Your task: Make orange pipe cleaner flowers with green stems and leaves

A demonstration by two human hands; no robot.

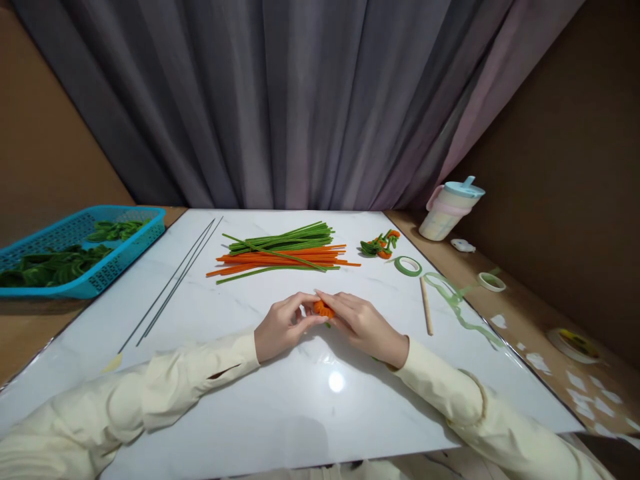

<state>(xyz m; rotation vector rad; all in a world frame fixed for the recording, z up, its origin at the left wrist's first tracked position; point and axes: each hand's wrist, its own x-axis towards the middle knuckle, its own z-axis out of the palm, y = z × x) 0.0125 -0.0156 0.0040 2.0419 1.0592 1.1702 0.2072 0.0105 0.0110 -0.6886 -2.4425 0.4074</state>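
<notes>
while resting on table (300, 413), l hand (283, 327) & r hand (360, 323) pinch orange coil (323, 309).

I see an orange piece (323, 309); beyond it green and orange stems (280, 257), left of it a turquoise lattice-patterned basket (116, 267), under it a white grey-veined board (300, 413).

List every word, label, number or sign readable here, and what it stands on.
No text can be read anywhere.
The cup: plain, no print visible.
The tape roll: no lettering visible.
The disc at the right edge: a dark mark, too blurred to read.
The orange piece pinched by the left hand and right hand: no marking.
</notes>
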